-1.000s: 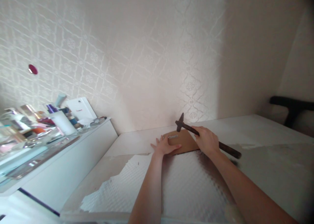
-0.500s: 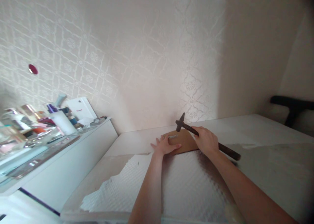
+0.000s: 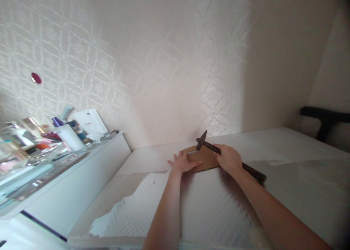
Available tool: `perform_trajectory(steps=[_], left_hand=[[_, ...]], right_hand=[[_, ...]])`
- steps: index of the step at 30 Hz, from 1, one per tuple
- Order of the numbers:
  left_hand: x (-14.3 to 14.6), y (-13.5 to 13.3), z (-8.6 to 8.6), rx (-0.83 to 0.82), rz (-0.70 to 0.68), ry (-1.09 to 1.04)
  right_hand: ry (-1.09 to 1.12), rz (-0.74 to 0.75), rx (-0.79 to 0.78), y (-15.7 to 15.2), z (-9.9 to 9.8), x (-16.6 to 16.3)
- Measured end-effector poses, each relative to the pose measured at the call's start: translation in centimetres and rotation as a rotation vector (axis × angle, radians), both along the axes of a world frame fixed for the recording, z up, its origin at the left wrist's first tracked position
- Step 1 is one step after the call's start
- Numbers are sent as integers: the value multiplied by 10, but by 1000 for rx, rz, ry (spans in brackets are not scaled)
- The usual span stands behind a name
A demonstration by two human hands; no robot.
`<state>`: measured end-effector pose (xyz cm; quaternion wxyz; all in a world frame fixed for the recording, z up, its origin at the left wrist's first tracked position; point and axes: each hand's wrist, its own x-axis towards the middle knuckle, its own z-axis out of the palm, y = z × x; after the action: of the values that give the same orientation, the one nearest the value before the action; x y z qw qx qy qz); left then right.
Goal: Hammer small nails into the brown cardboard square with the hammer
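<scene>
**Hammer over board, left hand pinning it down**

Right hand (image 3: pixel 229 158): fingers wrapped fully round the handle of a dark hammer (image 3: pixel 218 150), gripped roughly mid-handle. Handle butt sticks out past the wrist toward 4 o'clock. Head points toward 10 o'clock and sits just above the far edge of a brown board (image 3: pixel 204 158). Cannot tell if the head touches the board.

Left hand (image 3: pixel 183 162): flat, fingers spread, palm down on the board's near-left corner. Holds nothing, just presses. A short row of small light metal pieces (image 3: pixel 192 153) stands on the board just beyond the left fingertips, at 9 o'clock of the hammer head. Too small to tell what they are.

Board lies flat on a pale table (image 3: pixel 300 147), near the wall (image 3: pixel 153 60), centre of view. At 6 o'clock of the board: white textured padding sheet (image 3: pixel 207 206) with a torn left edge. Both forearms cross over it.

At 9 o'clock of the hands, well apart: white cabinet (image 3: pixel 82 177) loaded with bottles and jars (image 3: pixel 41 140), plus a white box (image 3: pixel 91 121) leaning on the wall. Small dark red dot (image 3: pixel 36 77) on the wallpaper above it. At 3 o'clock, far edge: black chair armrest (image 3: pixel 325 115).
</scene>
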<state>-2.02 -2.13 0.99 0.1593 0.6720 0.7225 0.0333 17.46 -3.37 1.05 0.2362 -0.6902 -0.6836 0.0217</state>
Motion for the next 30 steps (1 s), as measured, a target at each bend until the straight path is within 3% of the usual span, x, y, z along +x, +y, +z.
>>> perform_trajectory(steps=[19, 30], left_hand=[[1, -1, 2, -4, 8, 7], [1, 0, 0, 7, 2, -12]], right_hand=[[-31, 0, -40, -1, 0, -2], [-42, 2, 57, 0, -3, -3]])
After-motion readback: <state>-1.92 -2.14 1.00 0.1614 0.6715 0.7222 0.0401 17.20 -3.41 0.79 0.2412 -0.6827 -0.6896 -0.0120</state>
